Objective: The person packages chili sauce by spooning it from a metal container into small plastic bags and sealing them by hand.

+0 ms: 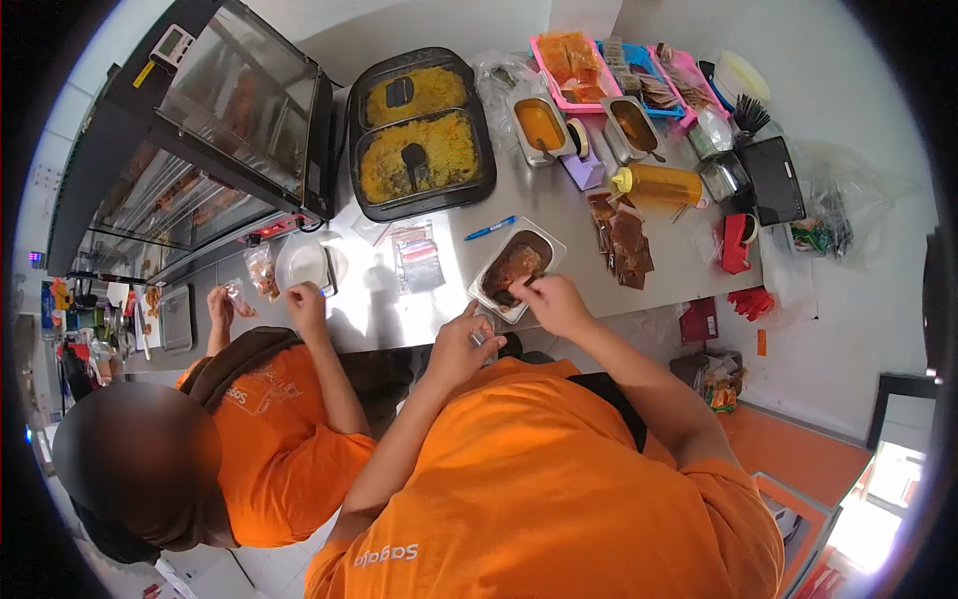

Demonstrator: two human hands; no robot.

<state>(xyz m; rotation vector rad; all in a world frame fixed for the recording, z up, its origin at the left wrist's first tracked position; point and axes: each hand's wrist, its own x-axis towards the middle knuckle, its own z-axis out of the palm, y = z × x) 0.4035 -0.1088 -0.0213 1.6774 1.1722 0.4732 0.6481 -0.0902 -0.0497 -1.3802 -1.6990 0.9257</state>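
Note:
A rectangular metal container (pixel 477 290) of dark reddish-brown sauce or paste (pixel 521 266) stands at the table's front edge. My right hand (pixel 555 305) is over its near right corner, fingers pinched together; what they hold is hidden, perhaps a spoon handle. Just below the container's near left corner, my left hand (pixel 465 346) is closed on a small clear plastic bag (pixel 485 325). A blue pen (pixel 490 229) lies behind the container. Left of it are flat clear packets (pixel 418 258), and to the right are several sealed sachets of brown sauce (pixel 627 243).
A black two-part pan (pixel 486 160) of yellow food stands behind. Metal tubs of orange sauce (pixel 540 124) and brown sauce (pixel 633 127), a yellow squeeze bottle (pixel 659 185) and a pink basket (pixel 576 68) fill the back right. A co-worker (pixel 289 419) works at left beside a glass display cabinet (pixel 239 110).

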